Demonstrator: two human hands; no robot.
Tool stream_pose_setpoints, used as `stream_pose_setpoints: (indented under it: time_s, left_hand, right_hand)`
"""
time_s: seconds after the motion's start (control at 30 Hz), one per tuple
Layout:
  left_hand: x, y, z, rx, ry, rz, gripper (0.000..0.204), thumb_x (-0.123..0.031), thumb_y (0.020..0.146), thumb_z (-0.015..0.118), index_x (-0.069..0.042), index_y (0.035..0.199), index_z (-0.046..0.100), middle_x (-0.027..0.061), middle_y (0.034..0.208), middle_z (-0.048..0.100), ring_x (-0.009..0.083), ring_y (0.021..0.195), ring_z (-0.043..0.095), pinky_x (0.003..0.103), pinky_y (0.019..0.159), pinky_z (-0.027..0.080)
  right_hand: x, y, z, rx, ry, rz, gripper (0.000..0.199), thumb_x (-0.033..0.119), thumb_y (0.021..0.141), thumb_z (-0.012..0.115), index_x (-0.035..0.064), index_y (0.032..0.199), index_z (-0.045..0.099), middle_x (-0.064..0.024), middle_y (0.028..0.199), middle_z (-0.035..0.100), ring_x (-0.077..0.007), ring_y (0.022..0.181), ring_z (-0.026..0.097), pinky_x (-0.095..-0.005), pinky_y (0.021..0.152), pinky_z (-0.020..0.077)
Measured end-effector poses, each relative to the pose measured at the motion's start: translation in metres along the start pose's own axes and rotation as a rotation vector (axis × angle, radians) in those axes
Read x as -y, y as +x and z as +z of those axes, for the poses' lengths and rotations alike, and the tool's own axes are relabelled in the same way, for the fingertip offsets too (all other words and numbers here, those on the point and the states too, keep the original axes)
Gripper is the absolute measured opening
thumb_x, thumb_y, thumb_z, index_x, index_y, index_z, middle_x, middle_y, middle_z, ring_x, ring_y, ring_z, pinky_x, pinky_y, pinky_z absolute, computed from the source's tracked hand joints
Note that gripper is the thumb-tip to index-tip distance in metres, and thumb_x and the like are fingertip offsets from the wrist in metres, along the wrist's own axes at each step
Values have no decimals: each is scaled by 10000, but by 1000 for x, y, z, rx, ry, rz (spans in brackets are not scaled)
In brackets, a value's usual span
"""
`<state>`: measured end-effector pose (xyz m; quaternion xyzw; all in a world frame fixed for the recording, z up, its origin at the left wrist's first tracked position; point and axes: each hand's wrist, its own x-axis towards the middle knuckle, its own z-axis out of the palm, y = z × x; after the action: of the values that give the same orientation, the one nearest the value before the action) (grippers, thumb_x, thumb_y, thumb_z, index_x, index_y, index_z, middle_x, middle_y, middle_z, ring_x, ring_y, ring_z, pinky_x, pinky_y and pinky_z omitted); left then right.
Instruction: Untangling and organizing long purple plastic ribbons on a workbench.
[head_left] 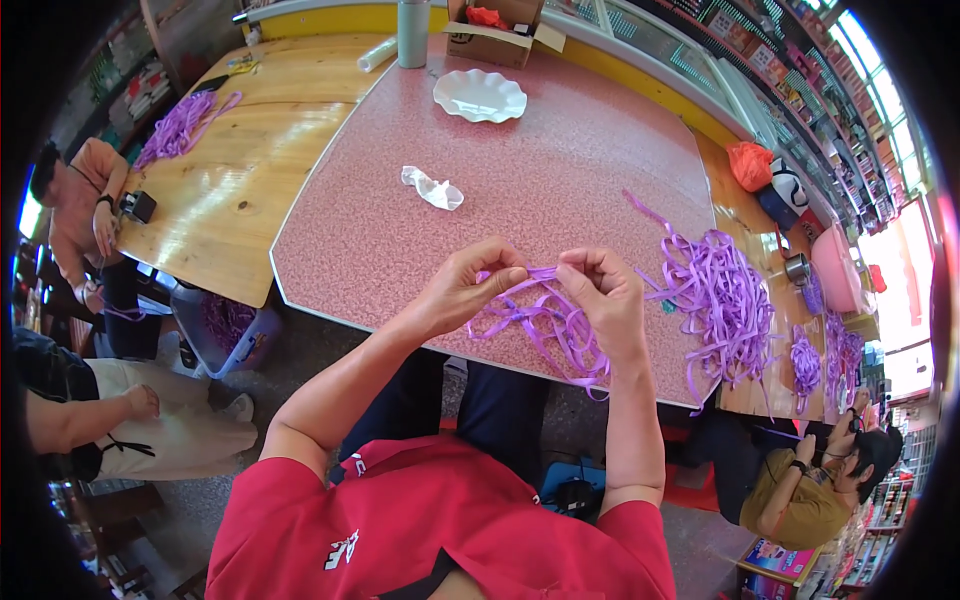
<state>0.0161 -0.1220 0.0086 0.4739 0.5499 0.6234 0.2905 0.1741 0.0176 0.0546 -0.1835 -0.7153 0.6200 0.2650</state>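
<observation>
Between my two hands runs a short stretch of purple ribbon (541, 273), raised a little over the near edge of the pink speckled table (360, 230). My left hand (480, 280) pinches it between thumb and fingers. My right hand (602, 290) pinches the other side, fingers curled. Below the hands, more loops of purple ribbon (560, 325) lie loosely on the tabletop, some hanging past the edge. A big tangled heap of the same ribbon (722, 300) sits just right of my right hand. Whether the held piece joins the heap cannot be seen.
A crumpled white tissue (433, 188) and a white scalloped plate (480, 96) lie farther back. Behind them stand a grey-green tumbler (412, 35) and an open cardboard box (492, 40). Other people sit at left and right, near more ribbon piles (183, 128). A blue-grey bin (225, 330) stands left.
</observation>
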Motion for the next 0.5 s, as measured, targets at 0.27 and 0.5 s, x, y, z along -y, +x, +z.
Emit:
stream_pose_setpoints:
  time_s: [0.27,0.5]
  left_hand:
    - [-5,-5,23,-129,-793,-15,80,-137,958,652,-62,935,632,55,1006,663,109,947,587,311,864,462]
    - [-22,1,14,-243,556,529,93,-59,834,709,-85,907,658,44,1006,704,256,1128,615,383,917,416]
  right_hand:
    - [-9,-1,15,12,138,59,94,55,918,702,-3,991,709,7,852,686,-30,780,603,-175,649,468]
    - [-12,-5,13,-3,-4,6,157,155,931,706,3,948,742,35,784,650,-10,692,517,-190,574,390]
